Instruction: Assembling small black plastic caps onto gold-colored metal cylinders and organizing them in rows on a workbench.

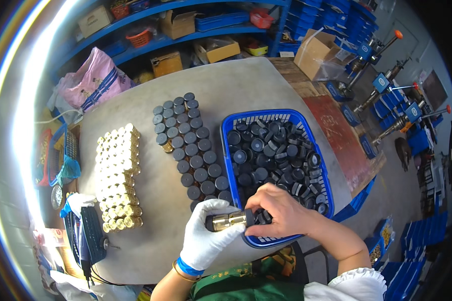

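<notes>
My left hand [200, 247], in a white glove, is closed around a brass fitting [230, 221] that lies sideways. A black cap sits at the fitting's left end, partly covered by my fingers. My bare right hand [282, 213] pinches another black cap [249, 217] at the right end, against the brass. Both hands are over the near edge of a blue basket [225, 155] full of loose black caps [273, 150]. Left of the basket stand rows of black-capped fittings [196, 150]. Farther left is a block of bare brass fittings [118, 175].
Everything rests on a grey table [236, 75]. A power tool [83, 236] stands at its near left edge beside a pink sack [98, 80] farther back. Hand presses [381, 83] with orange knobs and a cardboard box [316, 52] are at the right. Blue shelves [150, 47] line the back.
</notes>
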`<state>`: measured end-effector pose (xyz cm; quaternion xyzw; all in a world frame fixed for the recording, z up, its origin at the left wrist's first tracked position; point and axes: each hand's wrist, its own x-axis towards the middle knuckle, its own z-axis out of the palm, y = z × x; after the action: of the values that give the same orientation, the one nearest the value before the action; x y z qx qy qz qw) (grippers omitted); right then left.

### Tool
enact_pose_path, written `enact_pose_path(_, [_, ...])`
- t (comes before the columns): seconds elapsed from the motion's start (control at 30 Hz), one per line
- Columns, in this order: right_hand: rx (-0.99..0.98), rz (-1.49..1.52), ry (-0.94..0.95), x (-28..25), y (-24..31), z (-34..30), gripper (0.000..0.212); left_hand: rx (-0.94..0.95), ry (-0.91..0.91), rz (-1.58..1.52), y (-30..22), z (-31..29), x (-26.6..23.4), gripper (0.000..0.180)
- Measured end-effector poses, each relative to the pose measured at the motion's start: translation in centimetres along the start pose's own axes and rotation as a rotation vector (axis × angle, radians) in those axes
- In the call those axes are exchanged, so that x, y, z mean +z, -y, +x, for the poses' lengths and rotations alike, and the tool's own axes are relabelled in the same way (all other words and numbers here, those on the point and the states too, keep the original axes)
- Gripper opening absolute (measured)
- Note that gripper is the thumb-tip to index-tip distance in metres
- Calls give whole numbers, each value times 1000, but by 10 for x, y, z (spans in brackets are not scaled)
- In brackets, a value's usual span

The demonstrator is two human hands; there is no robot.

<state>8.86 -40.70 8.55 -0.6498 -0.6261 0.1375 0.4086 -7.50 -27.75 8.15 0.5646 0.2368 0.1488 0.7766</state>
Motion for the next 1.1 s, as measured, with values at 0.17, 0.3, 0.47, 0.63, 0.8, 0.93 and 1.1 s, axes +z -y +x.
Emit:
enact_pose_path(0.17, [420,472,221,7,-2,16,48,409,80,395,-7,5,-16,44])
enact_pose_path(0.3, [109,-466,-120,1,-41,40,14,563,-469,656,-9,52,-53,54])
enact_pose_path(0.47, [109,-775,-144,13,-83,37,37,195,-628,865,10,131,-123,72])
enact_pose_path(0.63, [149,-728,-67,17,-88,36,41,256,-595,1027,40,164,-130,76])
enact_pose_path(0.8, [169,-643,2,10,-94,29,41,13,-369,923,24,158,-117,74])
enact_pose_path(0.93, [159,-585,28,10,-93,32,42,507,-512,1449,28,144,-184,82])
enact_pose_path(1.1, [220,-495,32,7,-97,31,41,114,-650,1884,-1,118,-186,103])
